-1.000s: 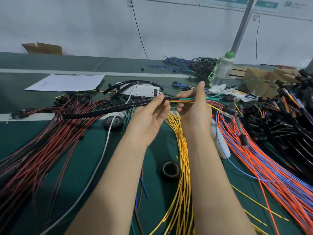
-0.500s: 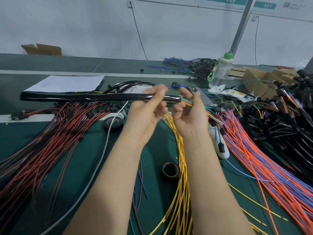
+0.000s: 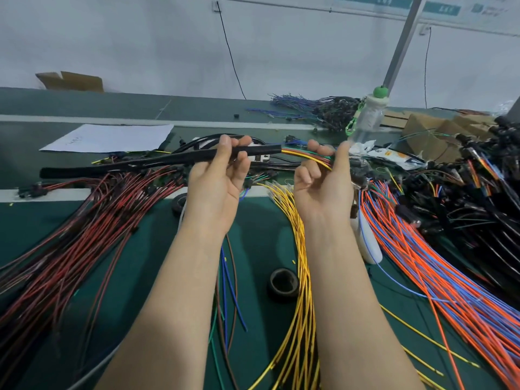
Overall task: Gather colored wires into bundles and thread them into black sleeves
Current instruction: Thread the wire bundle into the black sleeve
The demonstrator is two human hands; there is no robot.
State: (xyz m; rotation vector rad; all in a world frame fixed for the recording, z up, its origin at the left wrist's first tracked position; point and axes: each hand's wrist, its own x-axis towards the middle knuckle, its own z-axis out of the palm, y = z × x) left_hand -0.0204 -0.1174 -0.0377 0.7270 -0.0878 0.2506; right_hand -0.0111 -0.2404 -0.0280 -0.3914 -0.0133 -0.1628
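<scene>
Both hands hold a sleeved wire bundle above the green bench.
The left hand (image 3: pixel 218 178) pinches the black sleeve (image 3: pixel 157 163) near its right mouth, and the sleeve trails off leftward over red wires (image 3: pixel 92 220). The right hand (image 3: pixel 323 187) pinches the coloured wire bundle (image 3: pixel 304 156) emerging from that mouth, with loose yellow wires (image 3: pixel 298 277) lying below.

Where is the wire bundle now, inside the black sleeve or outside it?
Partly inside: the wire bundle enters the black sleeve at its right end; how far in, cannot tell.
</scene>
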